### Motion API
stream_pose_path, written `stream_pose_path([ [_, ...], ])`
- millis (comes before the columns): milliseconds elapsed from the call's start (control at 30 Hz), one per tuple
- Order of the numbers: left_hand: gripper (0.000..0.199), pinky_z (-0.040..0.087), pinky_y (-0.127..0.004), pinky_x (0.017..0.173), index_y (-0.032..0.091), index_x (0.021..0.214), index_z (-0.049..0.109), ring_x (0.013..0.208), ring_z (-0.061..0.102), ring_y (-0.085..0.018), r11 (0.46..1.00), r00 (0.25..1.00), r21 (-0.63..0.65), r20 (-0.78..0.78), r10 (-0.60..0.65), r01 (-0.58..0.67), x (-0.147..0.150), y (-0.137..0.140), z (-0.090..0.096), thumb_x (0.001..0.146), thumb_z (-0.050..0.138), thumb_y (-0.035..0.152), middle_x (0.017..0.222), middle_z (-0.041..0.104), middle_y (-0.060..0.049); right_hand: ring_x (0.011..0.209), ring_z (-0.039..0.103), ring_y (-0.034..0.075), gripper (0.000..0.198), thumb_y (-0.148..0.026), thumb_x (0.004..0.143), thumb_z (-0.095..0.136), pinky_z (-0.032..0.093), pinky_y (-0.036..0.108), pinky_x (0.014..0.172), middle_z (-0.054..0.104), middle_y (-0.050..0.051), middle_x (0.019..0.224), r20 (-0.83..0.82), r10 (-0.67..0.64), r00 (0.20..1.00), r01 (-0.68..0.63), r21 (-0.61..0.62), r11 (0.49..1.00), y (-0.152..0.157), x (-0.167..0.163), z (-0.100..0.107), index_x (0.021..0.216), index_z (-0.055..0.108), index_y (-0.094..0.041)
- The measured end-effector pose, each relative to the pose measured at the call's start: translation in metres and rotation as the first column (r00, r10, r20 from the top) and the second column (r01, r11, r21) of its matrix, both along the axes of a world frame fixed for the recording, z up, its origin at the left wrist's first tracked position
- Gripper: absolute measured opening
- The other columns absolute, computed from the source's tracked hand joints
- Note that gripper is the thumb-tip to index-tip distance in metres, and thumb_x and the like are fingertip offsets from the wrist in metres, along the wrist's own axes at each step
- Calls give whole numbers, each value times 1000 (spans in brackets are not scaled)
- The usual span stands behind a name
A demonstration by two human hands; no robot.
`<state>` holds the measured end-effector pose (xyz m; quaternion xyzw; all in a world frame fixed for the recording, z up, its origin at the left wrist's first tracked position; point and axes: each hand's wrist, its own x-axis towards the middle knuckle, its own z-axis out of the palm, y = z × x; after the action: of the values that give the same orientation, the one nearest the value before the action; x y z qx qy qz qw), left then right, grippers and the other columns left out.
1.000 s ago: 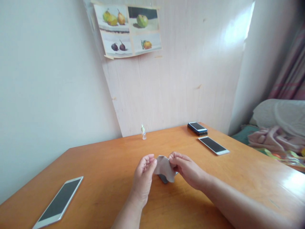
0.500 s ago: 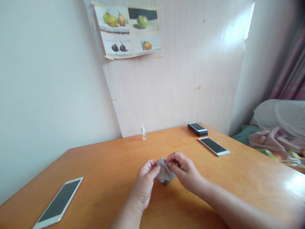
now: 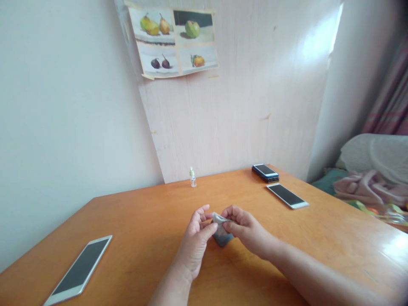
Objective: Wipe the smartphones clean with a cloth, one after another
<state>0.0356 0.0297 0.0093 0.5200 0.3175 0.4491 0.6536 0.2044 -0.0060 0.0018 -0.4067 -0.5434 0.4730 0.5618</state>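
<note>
A small grey cloth [image 3: 219,218] is bunched between my two hands above the middle of the table. My right hand [image 3: 244,223] is closed, pinching the cloth between thumb and fingers. On the other side, my left hand [image 3: 196,233] has its thumb and a finger at the cloth's left edge, the forefinger raised off it. Just under the cloth shows a flat blue-grey piece [image 3: 223,240] with a rounded corner. Most of it is covered, and I cannot tell what it is.
A white phone [image 3: 79,267] lies at the left of the wooden table [image 3: 137,221]. A small clear bottle [image 3: 193,178] stands near the wall. At the back right are stacked phones [image 3: 265,172] and another white phone [image 3: 287,196]. Bedding [image 3: 372,185] lies beyond the right edge.
The cloth, spread out before, is now gathered and turned, baring more of the blue-grey piece. My left forefinger has lifted away, and my right hand has shifted its pinch on the cloth.
</note>
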Motion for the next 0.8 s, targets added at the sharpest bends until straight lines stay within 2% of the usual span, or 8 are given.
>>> stream_pose_path([
  [133,27,43,-31,88,16,105,61,93,60,-18,994,994,47,-48,-101,103,2,-1,2,82,69,28,98,67,-5,60,50,10,25,-38,82,67,36,23,55,59,-3,68,-64,17,998,-19,-33,999,1,1,1,90,52,-19],
  [233,18,44,-28,81,15,94,61,84,58,-16,993,992,43,-60,-107,110,3,-2,2,83,68,28,90,67,-4,60,51,11,27,-39,81,67,37,23,56,58,-4,67,-26,-86,996,86,-16,996,6,1,-3,90,50,-20],
  [367,21,44,-25,74,17,92,57,77,57,-13,998,998,32,-50,-44,45,4,0,-2,80,71,26,85,66,-2,61,53,12,22,-39,83,63,40,24,57,57,-4,65,114,-211,971,206,57,977,8,2,-7,88,53,-20],
  [467,22,45,-25,74,17,90,57,77,58,-13,999,998,31,-58,-12,14,5,0,-3,79,72,27,82,66,-1,70,59,14,17,-35,89,56,44,26,63,64,1,77,295,-221,930,189,134,973,3,0,-3,88,63,-19],
  [600,22,46,-28,80,15,94,60,83,61,-16,996,994,52,-85,-63,67,6,-4,1,80,72,28,89,68,-4,76,61,15,15,-32,87,61,45,26,69,67,3,84,514,-263,817,136,272,953,-4,0,6,91,71,-21],
  [733,23,46,-30,90,16,105,65,99,63,-20,974,967,123,-193,-166,192,5,-5,5,85,60,24,101,70,-7,74,61,14,16,-29,88,58,43,25,67,67,2,79,538,-354,765,218,300,929,-1,6,10,85,72,-21],
  [800,25,45,-33,94,17,107,66,105,62,-22,966,946,190,-306,-109,172,4,-3,1,85,57,24,107,70,-8,75,61,15,17,-28,88,57,43,25,68,67,2,79,535,-402,743,282,294,913,2,13,12,83,71,-21],
])
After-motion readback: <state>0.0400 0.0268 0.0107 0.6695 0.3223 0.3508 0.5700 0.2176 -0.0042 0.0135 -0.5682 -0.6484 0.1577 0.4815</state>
